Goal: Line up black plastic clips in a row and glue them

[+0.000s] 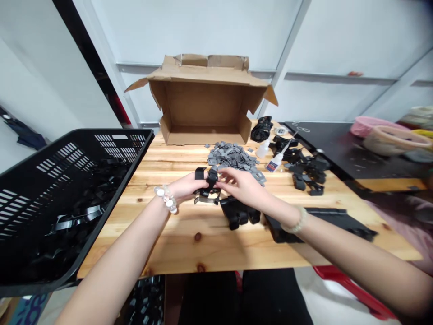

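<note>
My left hand [186, 187] grips a black plastic clip-like part [207, 189] over the wooden tabletop [189, 243], with a curved grey-and-black piece sticking out beneath it. The fingertips of my right hand [240, 186] pinch the same part from the right. Just behind my hands lies a heap of small grey square pieces [232, 158]. Under my right wrist sits a cluster of black moulded parts [238, 213], and a flat black piece [321, 221] lies beyond my right forearm.
A black slotted plastic crate [67, 189] full of black parts overlaps the table's left side. An open cardboard box [204, 108] stands at the back. Two small white glue bottles [277, 162] and more black parts [306, 170] lie right of the grey heap. A dark table with a pink basket [389, 137] adjoins at right.
</note>
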A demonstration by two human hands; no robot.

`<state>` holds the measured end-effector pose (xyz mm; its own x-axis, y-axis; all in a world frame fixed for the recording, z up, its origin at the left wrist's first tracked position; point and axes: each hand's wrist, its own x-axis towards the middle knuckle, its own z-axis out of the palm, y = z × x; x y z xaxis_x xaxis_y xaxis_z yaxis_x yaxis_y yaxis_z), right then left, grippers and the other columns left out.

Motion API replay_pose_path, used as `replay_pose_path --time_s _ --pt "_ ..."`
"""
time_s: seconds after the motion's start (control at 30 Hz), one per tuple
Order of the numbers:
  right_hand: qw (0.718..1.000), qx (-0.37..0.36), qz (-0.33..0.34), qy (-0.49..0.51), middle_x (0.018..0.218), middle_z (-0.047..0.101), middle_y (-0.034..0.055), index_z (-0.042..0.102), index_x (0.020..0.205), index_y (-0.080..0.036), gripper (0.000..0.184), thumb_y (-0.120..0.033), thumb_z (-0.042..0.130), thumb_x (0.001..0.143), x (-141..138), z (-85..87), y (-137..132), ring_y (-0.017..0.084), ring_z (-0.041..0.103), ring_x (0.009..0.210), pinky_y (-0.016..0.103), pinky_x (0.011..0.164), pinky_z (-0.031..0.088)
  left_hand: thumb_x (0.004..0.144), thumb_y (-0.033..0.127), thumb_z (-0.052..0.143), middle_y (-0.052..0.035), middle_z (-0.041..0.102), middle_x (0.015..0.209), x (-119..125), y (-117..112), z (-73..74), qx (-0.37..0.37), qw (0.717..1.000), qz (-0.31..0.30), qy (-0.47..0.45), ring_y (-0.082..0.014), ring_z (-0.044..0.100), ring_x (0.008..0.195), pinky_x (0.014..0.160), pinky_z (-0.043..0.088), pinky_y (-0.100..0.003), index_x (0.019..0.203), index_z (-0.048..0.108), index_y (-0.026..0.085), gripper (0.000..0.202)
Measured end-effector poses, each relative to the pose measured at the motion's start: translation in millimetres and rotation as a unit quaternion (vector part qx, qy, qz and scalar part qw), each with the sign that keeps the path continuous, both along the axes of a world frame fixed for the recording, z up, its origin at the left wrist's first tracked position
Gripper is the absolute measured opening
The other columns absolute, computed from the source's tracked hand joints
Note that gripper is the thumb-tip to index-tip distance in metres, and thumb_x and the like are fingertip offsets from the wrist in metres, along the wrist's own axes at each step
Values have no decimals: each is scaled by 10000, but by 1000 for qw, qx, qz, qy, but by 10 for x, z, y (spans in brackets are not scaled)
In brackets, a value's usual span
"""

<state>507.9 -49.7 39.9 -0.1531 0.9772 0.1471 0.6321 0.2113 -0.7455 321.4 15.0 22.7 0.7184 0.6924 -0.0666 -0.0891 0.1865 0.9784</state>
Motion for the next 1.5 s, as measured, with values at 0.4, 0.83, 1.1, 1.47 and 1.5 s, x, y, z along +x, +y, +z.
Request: replay_pose_path --time_s 0.4,0.83,1.1,1.47,1.5 --pt "967 -114 -22 228 593 478 -72 574 849 -163 277 -287 754 678 26 242 92 70 445 520 207 504 360 722 312 789 -127 714 983 -64 64 23 -2 1000 -11 -1 -233 665 943 885 511 -353 896 718 115 273" --pt "975 -154 -49 153 675 582 4 654 766 -166 202 -362 687 727 -207 -68 -783 104 432 592 244 553 323 894 318 540 -43 651 791 -98 288 -212 144 970 72 182 -157 573 761 767 451 -269 827 698 140 247" --pt "994 -109 -8 21 638 563 -21 476 685 -189 212 -270 617 822 -318 -216 -910 105 483 585 223 552 338 832 156 497 -75 714 962 -194 388 -229 263 907 94 314 -202 634 904 836 473 -303 919 685 155 207" --pt "990 -76 63 -99 808 672 32 512 1043 -176 178 -112 466 883 -411 -269 -882 175 640 745 248 636 361 829 97 505 -84 547 1305 -53 129 -170 479 821 81 300 -254 447 1290 1127 325 -418 1253 602 220 452" --pt "991 -80 69 -86 817 681 29 513 1084 -177 219 -113 472 878 -408 -272 -876 175 650 755 245 644 372 823 80 493 -75 547 1289 -31 86 -159 505 806 57 304 -265 455 1273 1114 335 -446 1221 628 241 451"
